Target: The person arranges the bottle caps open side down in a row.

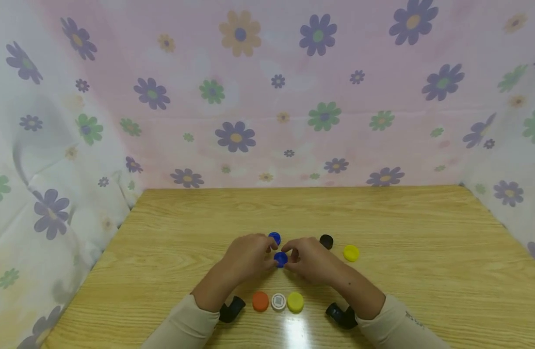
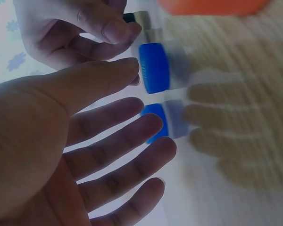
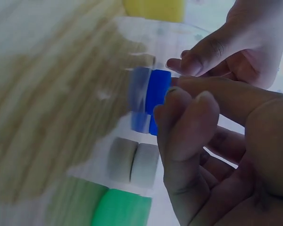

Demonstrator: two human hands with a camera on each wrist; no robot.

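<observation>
A blue bottle cap [image 1: 280,260] lies on the wooden table between the two hands. Just beyond it sits a second blue cap [image 1: 274,238], partly behind the left fingers. My left hand [image 1: 249,257] is at the near cap's left side, thumb tip close to its edge; the left wrist view shows its fingers [image 2: 127,165] spread and holding nothing. On the other side, my right hand [image 1: 313,261] has its thumb beside the same cap and its fingers loosely bent. Whether either thumb touches the cap is hard to tell. The right wrist view shows the near cap [image 3: 158,92] resting on the tabletop.
Nearer the body, an orange cap [image 1: 260,301], a white cap [image 1: 278,302] and a yellow cap [image 1: 295,302] form a row. Right of the hands lie a black cap [image 1: 326,241] and another yellow one. A white cap [image 3: 145,162] and a green cap [image 3: 125,207] appear by the right hand.
</observation>
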